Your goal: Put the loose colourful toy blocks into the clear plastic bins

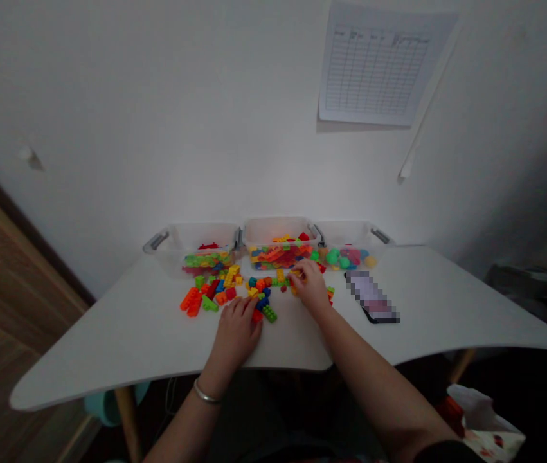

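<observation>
Loose plastic building blocks [221,287] in several colours lie scattered on the white table [157,341]. My left hand [237,325] rests low over the near edge of the pile, fingers bent, with a red block [257,316] showing between its fingertips and thumb. What it grips is partly hidden. Close to that hand are a green block [270,314] and a dark blue block [264,299]. Farther right, my right hand [312,286] has its fingers closed around a yellow block [295,283], mostly covered by the fingers.
Along the wall stand three clear bins: the left bin [200,231] and middle bin [277,228] hold blocks, the right bin [350,230] coloured round pieces. A phone [372,297] lies right of my right hand. A printed sheet [382,71] hangs above.
</observation>
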Available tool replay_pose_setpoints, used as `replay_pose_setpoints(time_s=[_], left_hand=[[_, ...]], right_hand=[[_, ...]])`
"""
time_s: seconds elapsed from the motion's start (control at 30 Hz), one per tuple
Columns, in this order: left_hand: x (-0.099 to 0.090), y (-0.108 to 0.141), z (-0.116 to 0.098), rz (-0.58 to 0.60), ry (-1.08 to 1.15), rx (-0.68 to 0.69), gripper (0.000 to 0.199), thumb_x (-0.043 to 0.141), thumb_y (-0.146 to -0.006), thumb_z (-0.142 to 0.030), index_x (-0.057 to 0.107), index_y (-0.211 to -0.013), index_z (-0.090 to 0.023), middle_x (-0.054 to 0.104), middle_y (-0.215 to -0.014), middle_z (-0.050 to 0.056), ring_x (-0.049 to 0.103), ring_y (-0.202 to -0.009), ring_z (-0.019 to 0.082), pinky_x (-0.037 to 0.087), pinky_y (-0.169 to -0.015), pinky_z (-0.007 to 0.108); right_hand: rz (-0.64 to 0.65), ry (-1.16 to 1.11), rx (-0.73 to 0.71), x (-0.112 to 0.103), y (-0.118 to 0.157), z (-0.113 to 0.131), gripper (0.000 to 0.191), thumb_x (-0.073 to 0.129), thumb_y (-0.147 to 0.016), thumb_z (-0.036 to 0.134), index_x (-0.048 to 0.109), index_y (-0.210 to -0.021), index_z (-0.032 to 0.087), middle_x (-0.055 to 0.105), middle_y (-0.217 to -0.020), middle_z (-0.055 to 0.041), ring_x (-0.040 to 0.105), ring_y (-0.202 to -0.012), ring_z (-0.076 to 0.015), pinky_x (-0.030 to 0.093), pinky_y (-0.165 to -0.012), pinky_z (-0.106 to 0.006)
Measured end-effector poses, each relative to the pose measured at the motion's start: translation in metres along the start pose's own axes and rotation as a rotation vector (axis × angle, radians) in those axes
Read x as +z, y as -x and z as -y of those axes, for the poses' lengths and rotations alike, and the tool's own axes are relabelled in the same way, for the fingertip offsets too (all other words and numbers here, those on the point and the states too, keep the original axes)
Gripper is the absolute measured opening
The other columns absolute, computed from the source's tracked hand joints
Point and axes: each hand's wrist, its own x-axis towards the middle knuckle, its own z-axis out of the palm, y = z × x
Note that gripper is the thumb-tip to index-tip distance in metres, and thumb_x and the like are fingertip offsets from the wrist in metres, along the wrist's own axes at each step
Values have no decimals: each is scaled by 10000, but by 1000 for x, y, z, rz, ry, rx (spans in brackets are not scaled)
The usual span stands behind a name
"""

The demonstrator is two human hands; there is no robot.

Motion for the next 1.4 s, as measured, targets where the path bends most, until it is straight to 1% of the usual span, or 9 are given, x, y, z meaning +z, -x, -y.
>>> replay_pose_setpoints(time_s=[0.1,0.17,0.37,0.67,0.87,0.97,1.17,1.3,1.4], left_hand=[[2,0,1,1,2,-6,451,504,-881,-303,556,-1314,-188,630,-1252,130,533,-1211,304,427,-1042,521],[3,0,2,2,3,-6,450,506,-880,-305,559,-1311,-190,632,-1249,130,534,-1211,305,429,-1039,521],[2,0,1,7,9,-13,456,511,-879,-300,556,-1317,-181,627,-1263,133,523,-1225,310,425,-1043,526],[-1,-1,1,32,14,-17,456,497,-887,-297,554,-1322,-171,620,-1276,131,514,-1228,307,414,-1055,529],[1,-1,1,1,28,-16,444,497,-880,-301,565,-1305,-188,624,-1264,126,519,-1214,305,417,-1049,525],[2,-1,1,3,26,-10,448,492,-880,-299,563,-1304,-174,624,-1259,136,518,-1212,307,420,-1043,532],[1,-1,1,14,15,-3,445,485,-884,-291,553,-1310,-183,621,-1266,134,522,-1210,298,418,-1043,529],[0,-1,1,17,20,-5,452,505,-875,-297,551,-1312,-191,621,-1263,132,525,-1207,303,424,-1034,525],[-1,-1,1,15,14,0,448,493,-883,-301,546,-1316,-202,621,-1260,127,528,-1200,299,421,-1034,521]], right_hand=[[-139,-56,24,-13,-34,-3,34,607,-813,194,581,-835,200,608,-905,-61,570,-824,-201,488,-760,-333],[-176,-50,34,-18,-56,-6,36,596,-803,191,563,-802,207,604,-884,-51,560,-814,-197,480,-770,-330],[-110,-32,109,-10,-90,-12,52,580,-773,170,554,-758,213,633,-883,-46,582,-841,-203,475,-823,-341],[-3,115,88,4,-89,-3,150,528,-821,153,670,-853,191,706,-1013,-85,624,-979,-236,463,-933,-393],[138,329,-8,1,-81,0,229,490,-884,200,699,-964,155,724,-1007,-118,634,-999,-265,436,-983,-436],[167,391,-98,0,-74,-1,249,546,-856,216,674,-1056,141,704,-1087,-134,602,-1098,-285,360,-1078,-467],[239,293,-108,-2,-72,-4,387,626,-796,215,634,-1178,158,590,-1348,-146,502,-1284,-298,219,-1162,-556],[227,151,-139,-6,-67,7,381,601,-823,220,627,-1201,178,548,-1390,-145,480,-1301,-270,313,-1125,-514],[209,101,-165,-4,-46,16,297,555,-846,190,663,-1123,195,628,-1264,-107,526,-1219,-246,382,-1080,-459]])
